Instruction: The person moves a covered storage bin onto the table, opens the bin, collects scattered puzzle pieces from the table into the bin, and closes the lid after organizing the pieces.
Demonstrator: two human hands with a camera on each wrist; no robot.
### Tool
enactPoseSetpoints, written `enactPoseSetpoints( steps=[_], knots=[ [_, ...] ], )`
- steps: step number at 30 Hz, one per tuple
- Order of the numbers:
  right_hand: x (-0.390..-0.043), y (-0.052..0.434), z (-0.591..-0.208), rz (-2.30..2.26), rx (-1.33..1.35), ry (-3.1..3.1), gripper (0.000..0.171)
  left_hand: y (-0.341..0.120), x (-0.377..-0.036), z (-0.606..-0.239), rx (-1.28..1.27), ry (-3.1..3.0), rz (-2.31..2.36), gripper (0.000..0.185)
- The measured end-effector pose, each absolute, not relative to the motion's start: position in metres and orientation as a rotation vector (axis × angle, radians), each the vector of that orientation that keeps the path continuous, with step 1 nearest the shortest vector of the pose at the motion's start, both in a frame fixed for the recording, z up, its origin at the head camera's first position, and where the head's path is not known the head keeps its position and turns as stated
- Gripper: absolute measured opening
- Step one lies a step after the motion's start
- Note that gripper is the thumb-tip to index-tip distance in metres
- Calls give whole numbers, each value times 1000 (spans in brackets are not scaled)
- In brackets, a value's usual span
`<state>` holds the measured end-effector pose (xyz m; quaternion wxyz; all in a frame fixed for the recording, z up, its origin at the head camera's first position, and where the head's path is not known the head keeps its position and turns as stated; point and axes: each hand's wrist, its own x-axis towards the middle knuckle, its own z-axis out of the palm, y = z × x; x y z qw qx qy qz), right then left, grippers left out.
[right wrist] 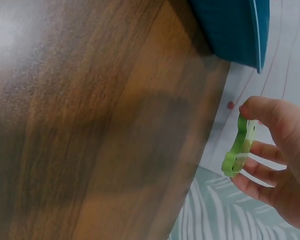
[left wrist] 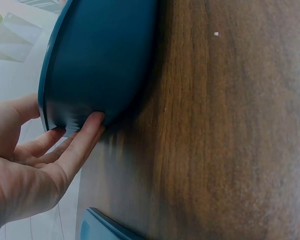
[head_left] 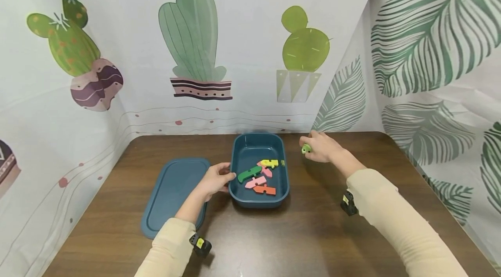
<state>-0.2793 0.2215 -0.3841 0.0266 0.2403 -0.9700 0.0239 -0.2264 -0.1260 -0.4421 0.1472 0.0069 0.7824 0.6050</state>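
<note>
right hand [head_left: 322, 146] hovered above the worktop [head_left: 313, 233], just beyond the far right corner of the teal tray [head_left: 282, 190]. fingers curled, thumb and fingertips pinching a light green flat piece [head_left: 306, 148] by its edges; in the right wrist view the piece [right wrist: 239, 146] stood on edge between thumb and fingers [right wrist: 262, 167], clear of the worktop surface and apart from the tray.

left hand [head_left: 215, 179] rested at the near left side of the tray. fingers nearly straight and relaxed, not wrapped round anything; in the left wrist view the fingertips [left wrist: 92, 125] touched the tray's outer wall [left wrist: 100, 60] low down, with the thumb up near the rim.

inside the tray: a dark green piece [head_left: 248, 174], a yellow piece [head_left: 269, 163], two pink pieces [head_left: 255, 181] and an orange piece [head_left: 264, 189], lying flat and partly overlapping.

teal lid [head_left: 176, 194] lay flat on the worktop left of the tray, under the left forearm, its inside facing up.

cactus-print backdrop [head_left: 195, 42] behind the worktop, leaf-print curtain [head_left: 438, 51] on the right.
</note>
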Motion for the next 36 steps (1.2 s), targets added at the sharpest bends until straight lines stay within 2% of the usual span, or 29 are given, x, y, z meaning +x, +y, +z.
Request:
enactPoseSetpoints(
  steps=[36],
  knots=[
    [-282,162,-362,14,829,-3026,26,-125,-225,-440,19,2250,1745,47]
  ],
)
